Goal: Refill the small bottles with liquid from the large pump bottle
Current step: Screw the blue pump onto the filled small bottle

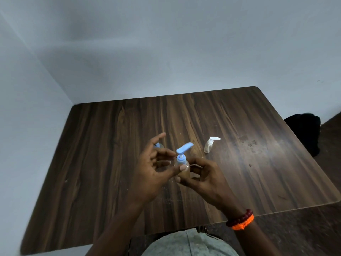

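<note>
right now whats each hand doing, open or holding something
Left hand: open, fingers spread, thumb tip touching the blue-pump bottle.
Right hand: fingers curled round the body of that bottle, holding it.

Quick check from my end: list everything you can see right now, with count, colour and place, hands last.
Table: one, dark brown wood grain, set into the wall corner.
Blue-pump bottle: one, clear body with blue pump, held above table centre.
White-pump bottle: one, clear with white pump, standing on the table right of the hands.
Partly hidden bottle: one, blue top, behind the left hand's fingers; kind unclear.
Dark object: one, black, past the table's right edge.
Bracelets: two, dark red and orange, right wrist.
Left hand: thumb against the blue-pump bottle, fingers spread.
Right hand: fingers curled around that bottle's body.
</note>
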Motion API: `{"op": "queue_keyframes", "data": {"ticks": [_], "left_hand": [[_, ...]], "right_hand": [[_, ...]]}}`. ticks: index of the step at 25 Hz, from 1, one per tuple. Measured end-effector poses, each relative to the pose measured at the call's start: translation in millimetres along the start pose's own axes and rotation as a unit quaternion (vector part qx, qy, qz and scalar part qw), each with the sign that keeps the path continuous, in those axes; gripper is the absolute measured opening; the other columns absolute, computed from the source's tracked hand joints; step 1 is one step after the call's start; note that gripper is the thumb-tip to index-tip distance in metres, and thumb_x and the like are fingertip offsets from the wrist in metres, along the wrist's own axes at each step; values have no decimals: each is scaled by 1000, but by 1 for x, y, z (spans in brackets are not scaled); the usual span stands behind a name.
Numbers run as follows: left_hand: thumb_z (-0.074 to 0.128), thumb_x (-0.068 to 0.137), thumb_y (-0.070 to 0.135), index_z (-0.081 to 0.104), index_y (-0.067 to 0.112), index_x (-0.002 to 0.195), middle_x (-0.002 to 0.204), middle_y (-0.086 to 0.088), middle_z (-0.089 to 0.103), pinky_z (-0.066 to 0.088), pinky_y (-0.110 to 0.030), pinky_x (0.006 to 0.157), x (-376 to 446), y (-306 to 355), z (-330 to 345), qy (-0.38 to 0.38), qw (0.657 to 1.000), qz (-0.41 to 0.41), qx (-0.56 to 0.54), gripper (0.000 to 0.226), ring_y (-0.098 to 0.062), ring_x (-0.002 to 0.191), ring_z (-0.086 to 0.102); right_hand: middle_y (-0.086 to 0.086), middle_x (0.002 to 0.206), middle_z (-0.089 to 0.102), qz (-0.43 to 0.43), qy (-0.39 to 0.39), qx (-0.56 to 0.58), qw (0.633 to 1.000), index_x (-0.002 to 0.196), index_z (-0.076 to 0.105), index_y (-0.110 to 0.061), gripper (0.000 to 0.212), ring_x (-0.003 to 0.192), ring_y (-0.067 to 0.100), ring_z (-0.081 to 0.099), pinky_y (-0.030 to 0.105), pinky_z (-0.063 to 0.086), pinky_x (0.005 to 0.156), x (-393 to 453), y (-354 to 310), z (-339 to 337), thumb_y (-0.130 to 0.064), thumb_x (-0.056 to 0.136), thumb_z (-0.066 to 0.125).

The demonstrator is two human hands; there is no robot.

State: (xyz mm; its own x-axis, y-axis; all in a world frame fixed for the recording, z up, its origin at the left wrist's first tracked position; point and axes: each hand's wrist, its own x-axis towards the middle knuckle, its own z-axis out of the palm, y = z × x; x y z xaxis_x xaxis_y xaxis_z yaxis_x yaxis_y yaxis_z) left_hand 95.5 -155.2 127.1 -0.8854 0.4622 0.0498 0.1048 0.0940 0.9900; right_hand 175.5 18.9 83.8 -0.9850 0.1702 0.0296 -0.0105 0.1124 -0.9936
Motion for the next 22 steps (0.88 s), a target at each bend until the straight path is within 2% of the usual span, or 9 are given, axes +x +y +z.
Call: {"op": "queue_keyframes", "data": {"ticks": [2, 5, 7, 9, 12, 15, 19, 22], "left_hand": [[87, 78, 20, 39, 23, 156, 109, -1, 81, 56, -52, 108, -1, -2, -6, -14, 1000, 15, -1, 92, -16, 113, 76], [88, 80, 35, 42, 32, 154, 118, 10, 80, 53, -46, 113, -4, 0, -2, -58, 997, 45, 27, 87, -9, 121, 72], [89, 78, 39, 47, 31, 152, 115, 10, 81, 54, -45, 111, -1, 1, 8, -62, 997, 49, 20, 86, -8, 117, 74], [90, 75, 38, 54, 28, 146, 107, 5, 81, 59, -48, 105, 0, -1, 14, -16, 999, 48, 0, 80, -11, 108, 77], [95, 70, 37, 61, 25, 137, 98, 0, 81, 62, -50, 98, 0, -7, 13, 46, 998, 38, -13, 76, -16, 101, 79], [91, 73, 39, 59, 21, 142, 99, 5, 83, 60, -50, 102, 3, -9, 12, 1, 999, 48, 8, 79, -11, 103, 80], [93, 74, 23, 65, 12, 137, 100, 2, 84, 61, -50, 101, 10, -11, 6, -49, 997, 61, -9, 70, -16, 102, 81], [92, 73, 30, 72, 16, 128, 103, 2, 84, 64, -39, 95, 11, -16, 9, -58, 996, 61, -5, 60, -14, 102, 80]], "right_hand": [[1, 121, 75, 5, 12, -7, 1000, 124, 70, -18, 49, 113, 19, 73, 51, 64, 90, 0, -1, -5, -29, 79, 88], [-1, 121, 74, 0, -1, -9, 1000, 122, 71, -18, 41, 112, 18, 73, 46, 65, 87, 0, -2, -3, -16, 83, 86], [-6, 128, 72, -25, -17, -18, 999, 127, 69, -19, 46, 117, 16, 71, 39, 65, 87, 1, -5, 2, -8, 85, 83], [-2, 127, 72, -24, -16, -20, 999, 129, 68, -15, 48, 117, 19, 71, 42, 65, 89, 2, -7, 6, -9, 85, 84], [6, 116, 76, -9, 13, -41, 999, 119, 72, -8, 41, 109, 21, 74, 51, 64, 86, 3, -10, 4, -13, 82, 87], [8, 114, 76, -1, 21, -36, 999, 118, 72, -6, 41, 107, 22, 74, 53, 64, 84, 0, -12, 0, -12, 80, 88], [9, 118, 75, 10, -8, -21, 1000, 119, 73, -6, 40, 111, 26, 72, 55, 63, 87, -5, -12, -3, -8, 81, 86], [4, 122, 75, 12, -19, -34, 999, 123, 72, -8, 40, 116, 21, 71, 50, 63, 92, -8, -6, -8, -8, 84, 84]]}}
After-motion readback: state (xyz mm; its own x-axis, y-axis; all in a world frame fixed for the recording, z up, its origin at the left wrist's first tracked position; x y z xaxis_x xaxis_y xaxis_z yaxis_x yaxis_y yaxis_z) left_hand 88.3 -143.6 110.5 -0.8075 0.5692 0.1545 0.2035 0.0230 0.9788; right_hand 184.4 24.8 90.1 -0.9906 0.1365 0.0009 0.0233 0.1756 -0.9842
